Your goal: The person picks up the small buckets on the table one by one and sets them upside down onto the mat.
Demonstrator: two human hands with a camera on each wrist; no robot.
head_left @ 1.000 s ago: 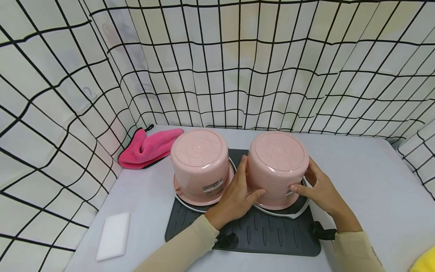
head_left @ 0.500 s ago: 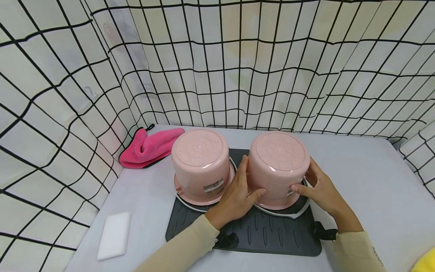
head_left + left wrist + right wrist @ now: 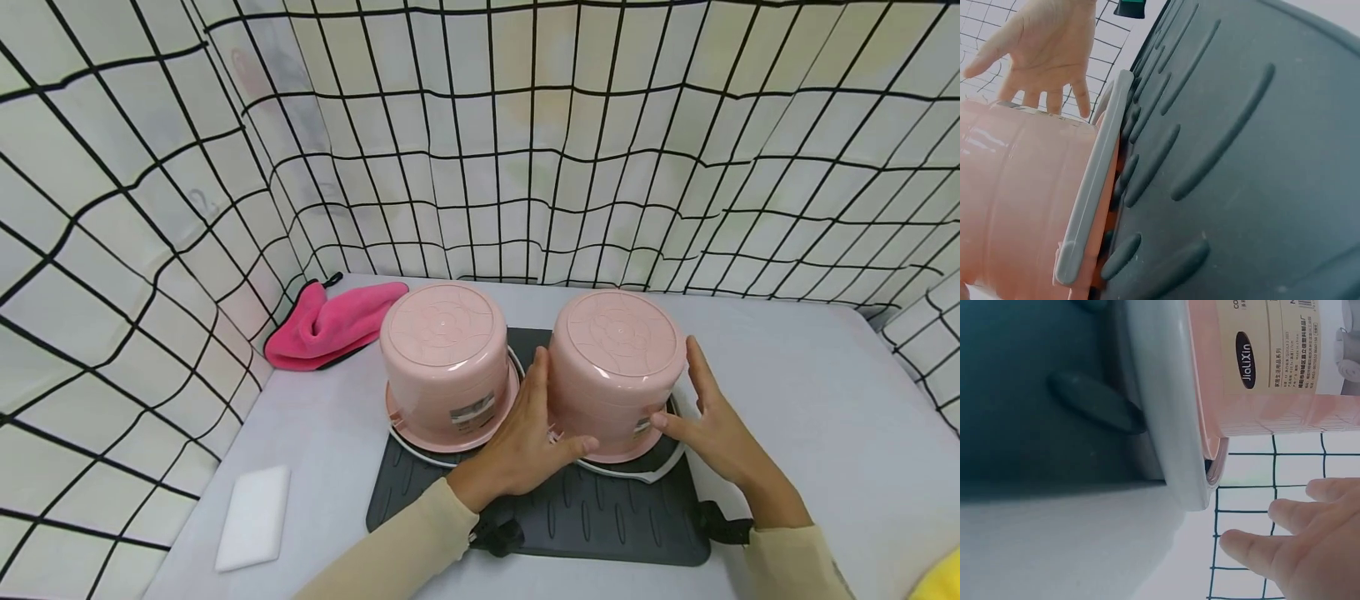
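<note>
Two pink plastic buckets stand upside down side by side, each with a pale handle lying around its rim on a dark grey ribbed mat (image 3: 555, 533). The right bucket (image 3: 618, 367) is between my hands. Along its left side lies my left hand (image 3: 517, 446), fingers straight, thumb stretched across the front near the rim. My right hand (image 3: 708, 425) is at its right side, fingers spread; the right wrist view shows these fingers (image 3: 1250, 550) apart from the bucket wall. The left bucket (image 3: 442, 367) stands just beyond my left hand. A printed label (image 3: 1269, 347) is on the right bucket.
A bright pink cloth (image 3: 333, 325) with dark edging lies at the back left. A white rectangular block (image 3: 253, 518) is at the front left. Black grid netting (image 3: 525, 150) surrounds the table (image 3: 787, 375). Something yellow (image 3: 937, 575) shows at the lower right corner.
My right hand has let go of the right bucket and moved slightly outward, its fingers straightening. My left hand has loosened, its thumb lifting from the bucket front. Both buckets stay in place.
</note>
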